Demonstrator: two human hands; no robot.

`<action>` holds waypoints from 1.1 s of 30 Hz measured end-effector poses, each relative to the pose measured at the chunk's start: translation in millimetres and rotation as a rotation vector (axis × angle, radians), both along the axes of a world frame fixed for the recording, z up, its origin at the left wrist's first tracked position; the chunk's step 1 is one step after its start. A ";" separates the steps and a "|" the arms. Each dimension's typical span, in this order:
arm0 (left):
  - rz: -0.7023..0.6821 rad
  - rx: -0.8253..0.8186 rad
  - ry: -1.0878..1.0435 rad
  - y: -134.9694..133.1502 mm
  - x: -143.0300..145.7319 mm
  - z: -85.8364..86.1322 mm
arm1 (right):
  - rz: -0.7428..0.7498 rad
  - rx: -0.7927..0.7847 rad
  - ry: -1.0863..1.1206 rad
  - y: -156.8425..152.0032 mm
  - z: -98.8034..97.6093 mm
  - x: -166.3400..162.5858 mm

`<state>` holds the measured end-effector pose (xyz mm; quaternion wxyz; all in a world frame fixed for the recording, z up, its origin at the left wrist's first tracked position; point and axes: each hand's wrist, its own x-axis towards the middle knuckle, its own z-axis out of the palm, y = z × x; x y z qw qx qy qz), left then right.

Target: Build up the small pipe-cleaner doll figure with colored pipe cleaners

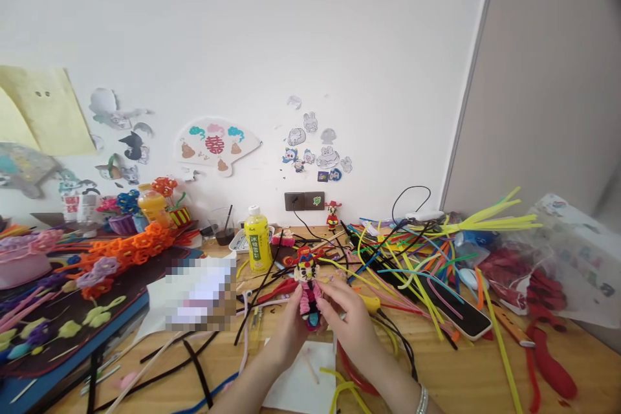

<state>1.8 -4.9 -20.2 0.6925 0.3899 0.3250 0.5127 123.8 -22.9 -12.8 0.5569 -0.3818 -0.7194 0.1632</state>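
A small doll made of pipe cleaners (309, 270) is held upright in front of me. It has a red and blue hat, a pale face with black parts, a pink body and a blue and purple base. My left hand (287, 335) is closed round its lower left side. The fingers of my right hand (345, 318) press on its lower right side. Below my hands lies a white sheet (297, 380) with a thin stick on it. A yellow-handled tool (371, 303) with a black cord lies just beyond my right hand.
A yellow drink bottle (259, 239) stands behind to the left. A similar doll (332, 215) stands by the wall. Loose pipe cleaners (412, 272) and a phone (458, 310) spread to the right. On the left are orange pipe-cleaner flowers (140, 249) and a pink basket (24, 265).
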 end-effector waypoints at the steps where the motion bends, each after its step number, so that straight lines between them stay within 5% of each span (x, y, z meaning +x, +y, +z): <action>1: 0.001 0.005 0.009 -0.2 0.2 0.0 | -0.009 0.010 -0.014 0.2 -0.7 0.0; 6: 0.050 0.042 0.033 -1.5 0.0 -2.0 | -0.023 0.068 -0.055 1.1 -2.7 0.1; 16: -0.092 0.048 -0.039 -1.1 -0.5 -2.9 | -0.030 0.113 -0.122 -1.0 -1.1 4.1; 23: -0.160 0.045 -0.147 3.4 -1.8 -4.7 | -0.012 -0.045 0.019 6.0 5.1 7.8; 33: -0.121 0.142 -0.252 31.8 -27.7 -3.2 | -0.403 -0.164 0.313 46.4 -14.5 56.7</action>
